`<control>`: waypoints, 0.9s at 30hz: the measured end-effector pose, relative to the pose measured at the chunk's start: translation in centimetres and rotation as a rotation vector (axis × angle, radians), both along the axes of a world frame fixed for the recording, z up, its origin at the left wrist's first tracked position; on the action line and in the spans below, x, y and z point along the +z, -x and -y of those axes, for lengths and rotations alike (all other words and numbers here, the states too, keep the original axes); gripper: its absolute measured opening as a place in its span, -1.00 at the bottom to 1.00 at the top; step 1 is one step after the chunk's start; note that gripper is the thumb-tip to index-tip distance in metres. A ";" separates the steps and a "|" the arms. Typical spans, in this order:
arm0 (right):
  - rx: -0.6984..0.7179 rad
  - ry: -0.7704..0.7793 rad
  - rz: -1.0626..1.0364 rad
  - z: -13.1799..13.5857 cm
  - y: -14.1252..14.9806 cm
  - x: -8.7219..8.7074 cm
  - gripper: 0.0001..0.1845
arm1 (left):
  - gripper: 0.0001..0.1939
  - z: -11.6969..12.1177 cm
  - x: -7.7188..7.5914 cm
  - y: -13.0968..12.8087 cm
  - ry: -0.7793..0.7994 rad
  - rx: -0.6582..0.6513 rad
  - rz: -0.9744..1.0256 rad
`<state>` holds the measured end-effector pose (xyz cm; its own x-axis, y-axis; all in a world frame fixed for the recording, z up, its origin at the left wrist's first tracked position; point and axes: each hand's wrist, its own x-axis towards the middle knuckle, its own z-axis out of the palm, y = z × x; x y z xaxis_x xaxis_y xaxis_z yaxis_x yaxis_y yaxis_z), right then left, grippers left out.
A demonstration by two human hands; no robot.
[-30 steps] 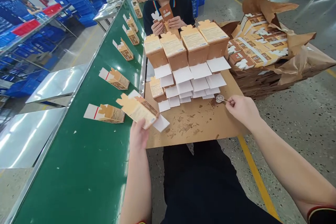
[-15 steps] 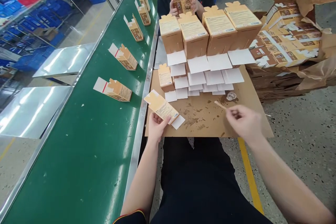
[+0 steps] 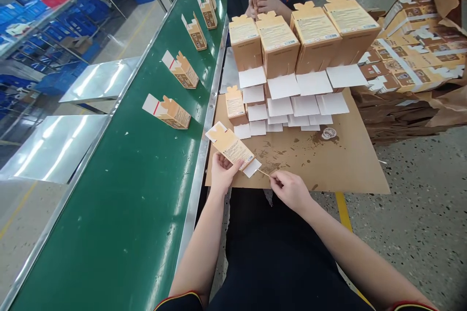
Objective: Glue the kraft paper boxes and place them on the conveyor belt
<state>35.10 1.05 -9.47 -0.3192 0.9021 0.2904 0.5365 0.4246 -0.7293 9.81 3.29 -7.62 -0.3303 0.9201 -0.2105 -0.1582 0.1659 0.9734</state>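
My left hand [image 3: 224, 173] is closed on a cardboard box [image 3: 233, 149], tan with printed text, held tilted above the cardboard sheet [image 3: 350, 165]. Its white end flap [image 3: 252, 168] sticks out toward my right hand [image 3: 288, 187]. Between the thumb and fingers of that hand is a thin wooden stick [image 3: 264, 173], its tip at the white flap. A small clear cup [image 3: 329, 133] stands on the sheet among brown wet-looking spots. Behind the held box are stacked boxes [image 3: 279, 53] with white flaps hanging toward me, and one smaller-looking box [image 3: 236, 106] at their left.
On my left runs a green conveyor belt [image 3: 146, 194] with a metal edge, carrying a row of boxes [image 3: 175, 112]. Across the stack, a person's hands [image 3: 268, 4] hold a carton. Flat cartons in brown paper [image 3: 408, 65] lie at the right.
My right hand has moved left with the stick, from beside the clear cup to the box's white flap. My left hand keeps its hold. The other person's carton has turned edge-on.
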 end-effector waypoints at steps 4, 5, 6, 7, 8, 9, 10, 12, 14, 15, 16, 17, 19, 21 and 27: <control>-0.148 -0.024 -0.075 -0.6 -1.8 0.7 -0.77 | -0.14 0.9 0.0 -1.3 -0.056 0.002 -0.093; -0.180 -0.032 -0.095 -0.6 -2.2 0.9 -0.78 | -0.14 1.3 -0.1 -1.8 -0.066 -0.004 -0.149; -0.207 -0.035 -0.114 -0.6 -2.6 1.2 -0.78 | -0.15 1.7 -0.2 -2.2 -0.073 -0.008 -0.215; -0.229 -0.030 -0.130 -0.5 -2.9 1.5 -0.78 | -0.16 2.2 -0.4 -2.6 -0.074 -0.008 -0.280; -0.246 -0.015 -0.142 -0.3 -3.2 1.7 -0.78 | -0.17 2.6 -0.6 -2.9 -0.073 0.000 -0.336; -0.259 0.005 -0.152 -0.1 -3.5 2.0 -0.78 | -0.18 2.9 -0.8 -3.1 -0.069 0.010 -0.379; -0.272 0.024 -0.163 0.1 -3.7 2.2 -0.77 | -0.20 3.2 -1.1 -3.2 -0.063 0.019 -0.408; -0.302 0.047 -0.183 0.5 -3.9 2.4 -0.74 | -0.23 3.6 -1.6 -3.2 -0.053 0.035 -0.442; -0.315 0.054 -0.201 0.8 -3.8 2.5 -0.71 | -0.25 3.7 -2.0 -3.2 -0.051 0.039 -0.463; -0.313 0.056 -0.207 1.0 -3.7 2.5 -0.71 | -0.26 3.6 -2.1 -3.2 -0.050 0.033 -0.471; -0.305 0.061 -0.209 1.0 -3.5 2.5 -0.71 | -0.26 3.6 -2.2 -3.3 -0.051 0.025 -0.477; -0.297 0.065 -0.210 1.1 -3.4 2.5 -0.72 | -0.26 3.6 -2.2 -3.3 -0.053 0.016 -0.480; -0.291 0.067 -0.212 1.1 -3.3 2.5 -0.72 | -0.24 3.4 -2.0 -3.0 -0.061 0.008 -0.486; -0.310 0.060 -0.218 1.1 -3.5 2.7 -0.70 | -0.19 3.3 -1.3 -1.6 -0.079 0.072 -0.496; -0.410 0.003 -0.261 0.2 -5.6 3.2 -0.70 | 0.03 1.6 2.3 10.4 -0.184 0.469 -0.490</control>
